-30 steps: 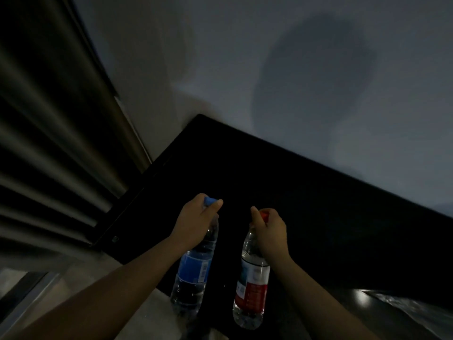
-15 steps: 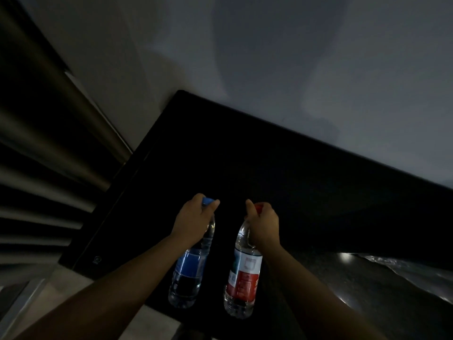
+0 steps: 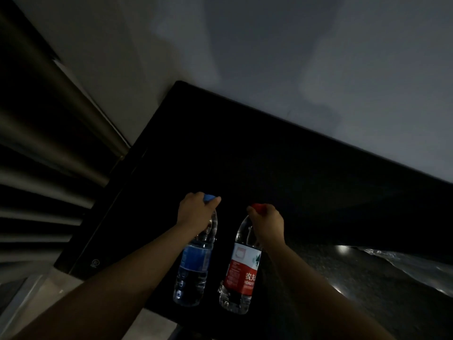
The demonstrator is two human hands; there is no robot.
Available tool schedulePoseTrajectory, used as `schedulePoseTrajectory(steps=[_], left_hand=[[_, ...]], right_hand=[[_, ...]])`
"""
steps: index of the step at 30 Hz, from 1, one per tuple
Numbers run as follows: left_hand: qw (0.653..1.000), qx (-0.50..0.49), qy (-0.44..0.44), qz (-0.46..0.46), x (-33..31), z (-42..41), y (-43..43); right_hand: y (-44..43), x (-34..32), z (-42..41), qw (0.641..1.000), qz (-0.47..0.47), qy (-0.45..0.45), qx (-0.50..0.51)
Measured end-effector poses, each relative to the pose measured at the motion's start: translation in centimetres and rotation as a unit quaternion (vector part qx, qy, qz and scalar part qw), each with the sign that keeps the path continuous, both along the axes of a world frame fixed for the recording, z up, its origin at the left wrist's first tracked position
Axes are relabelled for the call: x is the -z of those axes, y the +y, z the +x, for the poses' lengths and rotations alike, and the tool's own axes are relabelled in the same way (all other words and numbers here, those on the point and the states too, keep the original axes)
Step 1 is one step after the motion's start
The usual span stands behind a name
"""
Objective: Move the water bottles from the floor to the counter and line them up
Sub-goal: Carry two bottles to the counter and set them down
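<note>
Against a pale grey wall [image 3: 294, 57], beside pleated curtains [image 3: 49, 143]: black counter [image 3: 245, 155], dimly lit. Left hand [image 3: 196, 209] grips the neck of a blue-capped bottle [image 3: 193, 271], whose blue label is unreadable. Right hand [image 3: 268, 224] grips the neck of a red-capped bottle [image 3: 241, 273]; its red-and-white label shows "农夫". Both bottles are upright at the counter's near edge; contact with it is unclear.

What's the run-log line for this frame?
left hand: grips blue-capped bottle at neck | right hand: grips red-capped bottle at neck | bottles: side by side, apart, over dark counter | touchdown: cannot tell
</note>
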State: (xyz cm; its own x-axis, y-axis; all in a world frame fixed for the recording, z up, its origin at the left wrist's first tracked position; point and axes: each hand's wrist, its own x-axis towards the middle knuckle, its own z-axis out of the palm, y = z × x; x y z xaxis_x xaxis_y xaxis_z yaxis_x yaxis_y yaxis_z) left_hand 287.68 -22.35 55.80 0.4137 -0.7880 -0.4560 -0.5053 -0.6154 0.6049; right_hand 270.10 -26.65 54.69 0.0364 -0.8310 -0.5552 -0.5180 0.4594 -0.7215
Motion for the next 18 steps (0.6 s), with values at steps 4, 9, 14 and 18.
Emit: schedulePoseTrajectory(steps=[4,9,14,18], left_hand=[[0.999,0.012,-0.029,0.024,0.7,0.0,-0.5],[0.998,0.012,-0.043,0.036,1.1,0.1,-0.9],[0.999,0.021,-0.005,0.034,0.3,0.3,-0.6],[0.998,0.06,-0.021,0.02,-1.2,0.8,-0.1]], right_hand=[[0.0,0.3,0.4,1.0,-0.008,0.017,-0.005],[0.0,0.5,0.5,0.999,-0.008,0.031,-0.007],[0.1,0.1,0.0,0.998,-0.006,0.05,-0.04],[0.3,-1.1,-1.2,0.994,-0.032,0.077,-0.07]])
